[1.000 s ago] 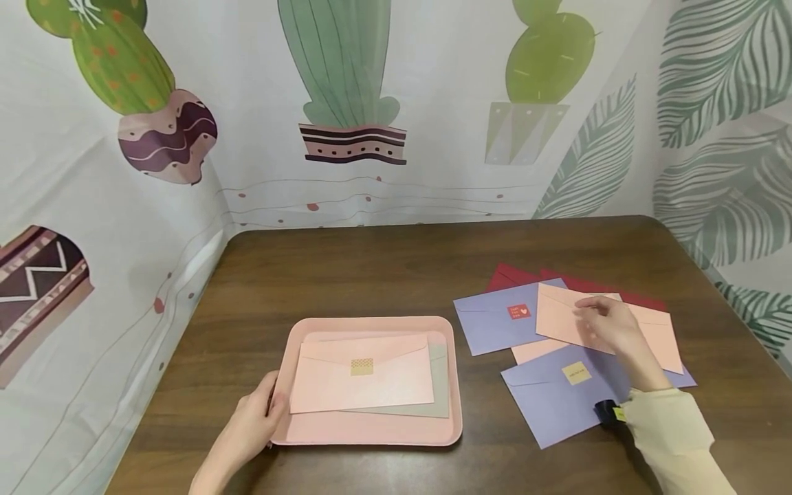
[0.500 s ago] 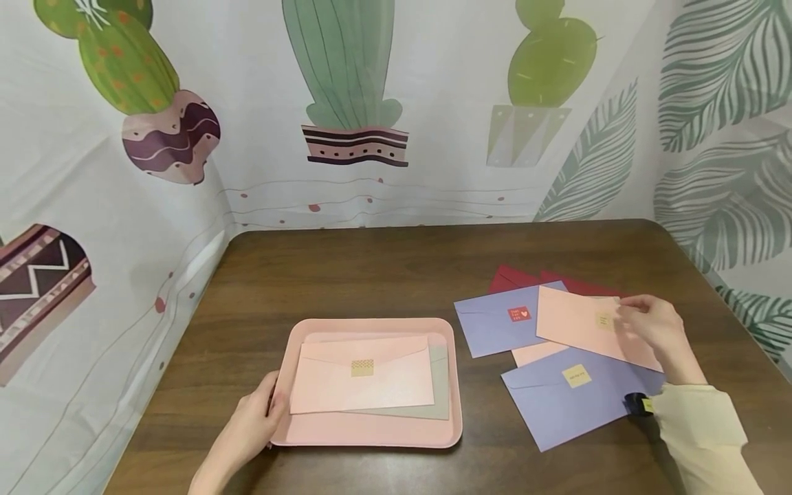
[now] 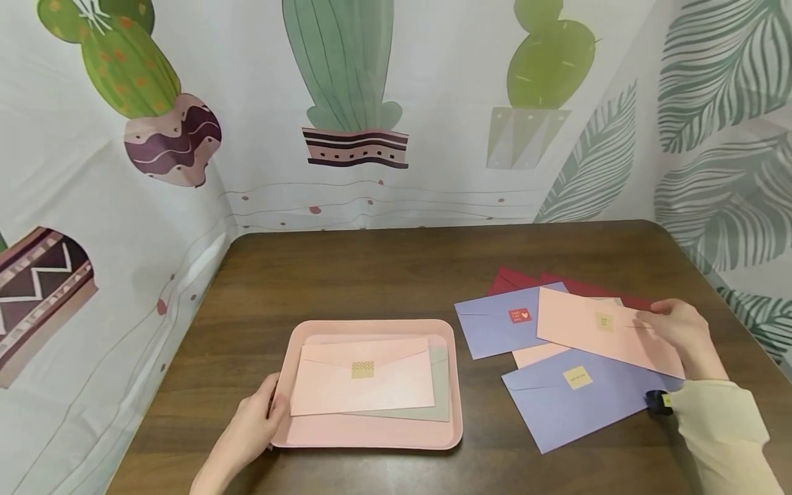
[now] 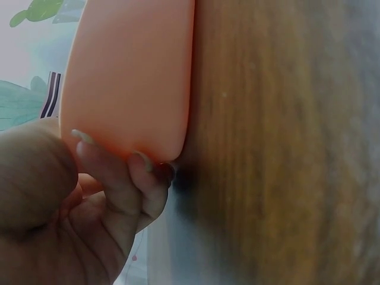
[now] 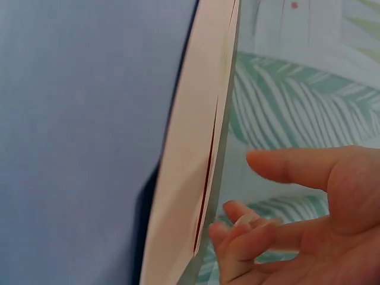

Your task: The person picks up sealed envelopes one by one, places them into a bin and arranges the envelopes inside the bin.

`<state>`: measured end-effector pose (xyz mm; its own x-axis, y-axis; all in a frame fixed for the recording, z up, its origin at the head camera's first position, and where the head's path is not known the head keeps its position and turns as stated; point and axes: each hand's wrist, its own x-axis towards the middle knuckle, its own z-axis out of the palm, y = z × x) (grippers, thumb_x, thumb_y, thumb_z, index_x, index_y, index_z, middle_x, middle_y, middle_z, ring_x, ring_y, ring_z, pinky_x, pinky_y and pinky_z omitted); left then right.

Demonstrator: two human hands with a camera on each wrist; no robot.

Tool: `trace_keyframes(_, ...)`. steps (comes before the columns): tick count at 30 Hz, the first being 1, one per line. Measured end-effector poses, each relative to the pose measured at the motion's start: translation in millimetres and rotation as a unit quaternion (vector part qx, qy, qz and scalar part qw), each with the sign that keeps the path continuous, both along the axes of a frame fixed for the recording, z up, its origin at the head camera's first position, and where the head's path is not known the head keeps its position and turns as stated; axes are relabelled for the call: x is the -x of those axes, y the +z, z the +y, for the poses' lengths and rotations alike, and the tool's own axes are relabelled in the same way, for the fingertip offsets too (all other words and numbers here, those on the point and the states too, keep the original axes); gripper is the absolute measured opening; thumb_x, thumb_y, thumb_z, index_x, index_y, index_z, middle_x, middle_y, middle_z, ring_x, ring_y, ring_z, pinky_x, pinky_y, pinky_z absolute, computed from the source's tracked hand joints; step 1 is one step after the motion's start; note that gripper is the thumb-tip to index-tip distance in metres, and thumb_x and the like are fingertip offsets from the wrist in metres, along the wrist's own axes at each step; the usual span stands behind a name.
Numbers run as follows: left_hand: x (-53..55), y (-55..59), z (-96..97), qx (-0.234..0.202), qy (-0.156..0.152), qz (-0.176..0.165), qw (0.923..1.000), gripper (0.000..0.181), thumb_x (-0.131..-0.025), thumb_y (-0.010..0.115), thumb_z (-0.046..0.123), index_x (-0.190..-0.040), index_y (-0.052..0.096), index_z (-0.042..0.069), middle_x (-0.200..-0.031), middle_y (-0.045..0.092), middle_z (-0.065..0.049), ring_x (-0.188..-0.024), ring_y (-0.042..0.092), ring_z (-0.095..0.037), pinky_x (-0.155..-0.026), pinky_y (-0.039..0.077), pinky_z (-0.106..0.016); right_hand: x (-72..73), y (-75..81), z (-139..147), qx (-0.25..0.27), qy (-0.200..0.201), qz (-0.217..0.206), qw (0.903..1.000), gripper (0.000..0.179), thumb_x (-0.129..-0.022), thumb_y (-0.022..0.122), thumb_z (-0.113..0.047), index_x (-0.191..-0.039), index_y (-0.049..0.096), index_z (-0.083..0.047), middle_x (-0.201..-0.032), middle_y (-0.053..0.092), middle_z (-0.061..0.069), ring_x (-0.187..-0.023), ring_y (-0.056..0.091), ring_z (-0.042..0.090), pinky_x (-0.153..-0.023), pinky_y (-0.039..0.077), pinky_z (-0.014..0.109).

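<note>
One edge of the tray [image 3: 371, 434], the left, is gripped on the counter [image 3: 346, 275] by the left hand [image 3: 247, 417]; if tipped, its pale envelope [image 3: 390, 390] could slide. "Just for you" is seemingly printed on a red sticker [image 3: 520, 315]; a yellow sticker [image 3: 578, 377] cannot be read. By overlap, the lower lavender envelope [image 3: 572, 416] could be dragged with the peach envelope [image 3: 572, 315], at whose end the fingers of the right hand [image 3: 685, 335] are loosely parted.

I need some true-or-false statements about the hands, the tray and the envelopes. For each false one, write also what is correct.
1. The left hand holds the pink tray. True.
2. The right hand is over the tray. False: the right hand is at the envelope pile.
3. The red sticker is on a pink envelope. False: the red sticker is on a purple envelope.
4. A red envelope shows at the pile's far side. True.
</note>
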<state>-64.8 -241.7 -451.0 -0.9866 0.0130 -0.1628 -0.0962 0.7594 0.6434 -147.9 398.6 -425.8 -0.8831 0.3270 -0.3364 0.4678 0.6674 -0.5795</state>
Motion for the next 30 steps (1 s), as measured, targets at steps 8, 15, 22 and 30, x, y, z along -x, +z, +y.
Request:
trace_keyframes(8,0.1,-0.2,0.0,0.022,-0.008,0.025,0.9994,0.028,-0.098,0.048,0.01,-0.126,0.051,0.009,-0.083,0.061,-0.006,-0.062,0.053,-0.01,-0.051,0.043,-0.024,0.9,-1.3,19,-0.074,0.025,-0.065,0.9948,0.091,-0.089,0.058,-0.051,-0.128,0.026,0.025,-0.129,0.032,0.044,-0.109,0.038,0.054,-0.088,0.042,0.059)
trace_keyframes(15,0.5,-0.5,-0.8,0.022,-0.013,0.038,0.9989,0.027,-0.099,0.048,0.011,-0.126,0.052,0.009,-0.084,0.063,-0.006,-0.063,0.054,-0.011,-0.052,0.043,-0.025,4.4,-0.8,23,-0.051,0.027,-0.085,0.9947,0.096,-0.087,0.057,-0.057,-0.124,0.027,0.027,-0.122,0.035,0.043,-0.106,0.04,0.05,-0.086,0.045,0.055)
trace_keyframes(22,0.5,0.9,-0.4,0.019,-0.018,0.054,0.9982,0.027,-0.099,0.049,0.01,-0.125,0.052,0.007,-0.087,0.064,-0.009,-0.062,0.053,-0.011,-0.048,0.042,-0.024,5.6,-3.9,21,-0.002,0.009,-0.076,0.997,0.058,-0.083,0.066,-0.051,-0.056,0.029,-0.015,-0.057,0.022,-0.005,-0.056,0.026,0.011,-0.056,0.029,0.029)
trace_keyframes(30,-1.1,2.3,0.2,0.008,-0.012,0.04,0.9991,0.028,-0.099,0.048,0.011,-0.127,0.051,0.008,-0.085,0.063,-0.009,-0.055,0.051,-0.009,-0.045,0.042,-0.025,8.8,-0.1,18,-0.052,-0.019,-0.102,0.9933,0.057,-0.079,0.069,-0.055,-0.06,0.037,-0.012,-0.068,0.033,0.003,-0.08,0.043,0.027,-0.066,0.039,0.034)
